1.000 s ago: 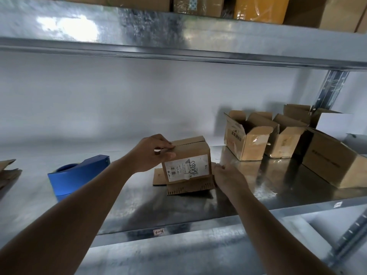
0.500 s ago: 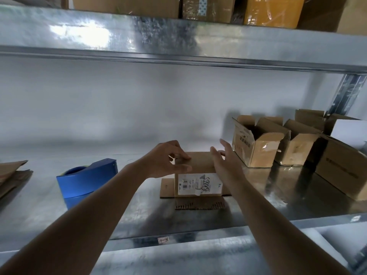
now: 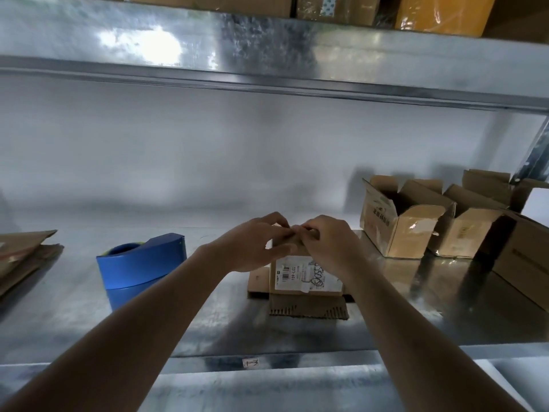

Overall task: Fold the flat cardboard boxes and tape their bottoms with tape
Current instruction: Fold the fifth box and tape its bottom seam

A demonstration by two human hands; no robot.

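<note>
Cardboard lies flattened at the far left edge of the frame, a stack of flat boxes point(image 3: 22, 254) on the galvanised shelf point(image 3: 208, 328), probably the supply waiting to be folded. Right of it, left of centre, sits a blue tape dispenser point(image 3: 142, 267), untouched and near the work, likely parked there for the taping step. At centre, the small cardboard box point(image 3: 307, 278) stands on the shelf with its white label facing the camera and its lower flaps splayed flat around it. The left hand point(image 3: 252, 248) has its curled fingers closed on the box's top edge, thumb in front, and the right hand point(image 3: 326, 245) meets it fingertip to fingertip, its fingers hooked over the same edge; they seem to be pressing the upper flaps shut so the bottom can be taped. At the right, several folded boxes point(image 3: 407, 221) stand open-topped, apparently finished and set aside.
</note>
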